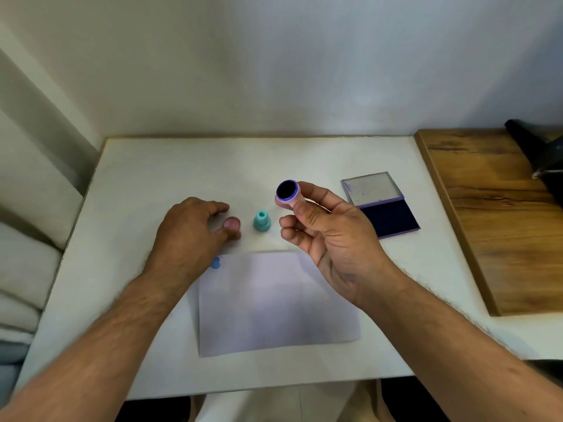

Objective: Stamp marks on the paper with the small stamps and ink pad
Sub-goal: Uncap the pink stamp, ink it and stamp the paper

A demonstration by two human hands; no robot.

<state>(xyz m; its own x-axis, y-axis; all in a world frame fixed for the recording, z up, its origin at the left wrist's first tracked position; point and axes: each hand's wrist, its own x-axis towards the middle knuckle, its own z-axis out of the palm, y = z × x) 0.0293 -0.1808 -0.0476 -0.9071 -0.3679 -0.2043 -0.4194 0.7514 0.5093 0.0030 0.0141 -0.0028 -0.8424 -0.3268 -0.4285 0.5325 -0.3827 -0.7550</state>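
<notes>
My right hand [329, 239] holds a small pink stamp [288, 191] up above the table, its round face dark with ink and turned toward me. My left hand [190, 229] rests on the table with its fingertips touching a pink-red stamp [232, 223]. Between the two hands a teal stamp [261, 221] stands upright. The white paper [274, 303] lies in front of me, with a blue mark [215, 263] at its far left corner. To the right, the ink pad [387, 216] is open with its clear lid [371, 187] laid back.
The white table [152, 178] ends at a wall behind. On the right lies a wooden board [499, 220], with a dark object [545, 153] at its far end. White folded fabric [21, 269] lies off the table's left edge.
</notes>
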